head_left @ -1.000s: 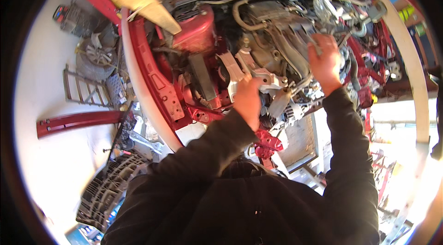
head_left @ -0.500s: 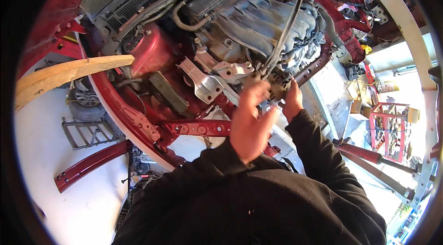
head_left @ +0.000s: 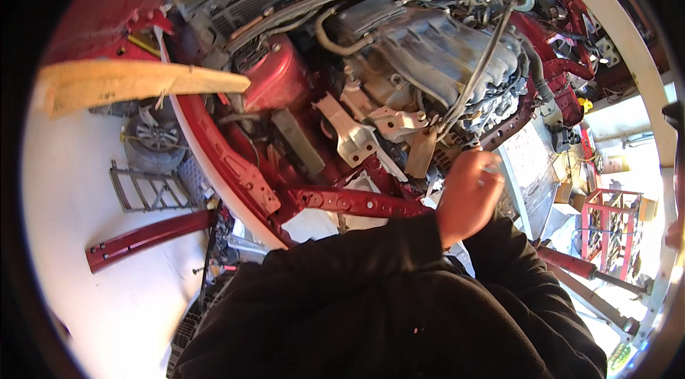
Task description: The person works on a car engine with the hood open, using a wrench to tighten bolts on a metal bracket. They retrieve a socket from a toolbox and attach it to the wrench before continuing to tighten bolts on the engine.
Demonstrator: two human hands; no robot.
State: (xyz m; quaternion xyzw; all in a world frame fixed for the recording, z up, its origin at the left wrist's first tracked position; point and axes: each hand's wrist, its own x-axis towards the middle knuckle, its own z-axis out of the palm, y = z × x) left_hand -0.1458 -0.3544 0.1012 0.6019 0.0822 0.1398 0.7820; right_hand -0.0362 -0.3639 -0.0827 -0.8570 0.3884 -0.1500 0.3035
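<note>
My left hand [head_left: 467, 193] is low over the right front of the grimy engine [head_left: 435, 58], its fingers curled and smeared, beside a small metal part [head_left: 474, 144] and a flat tan part [head_left: 422, 151]. What it holds is unclear. Behind it my right hand is hidden; its dark sleeve [head_left: 510, 258] shows. A long metal bar [head_left: 481, 65] runs diagonally over the engine down toward the hands. Left of them are a silver mounting bracket [head_left: 346, 133] and a red body rail [head_left: 357, 204].
A wooden plank [head_left: 143, 83] juts in from the left over the red strut tower [head_left: 275, 76]. Beyond are a wheel [head_left: 153, 151], a metal rack [head_left: 150, 190], a loose red beam [head_left: 146, 236], a red frame [head_left: 610, 226] and a pale post [head_left: 646, 86].
My left hand has moved right, now covering my right hand, which was on the engine a second ago and at its front edge half a second ago. The view has swung about.
</note>
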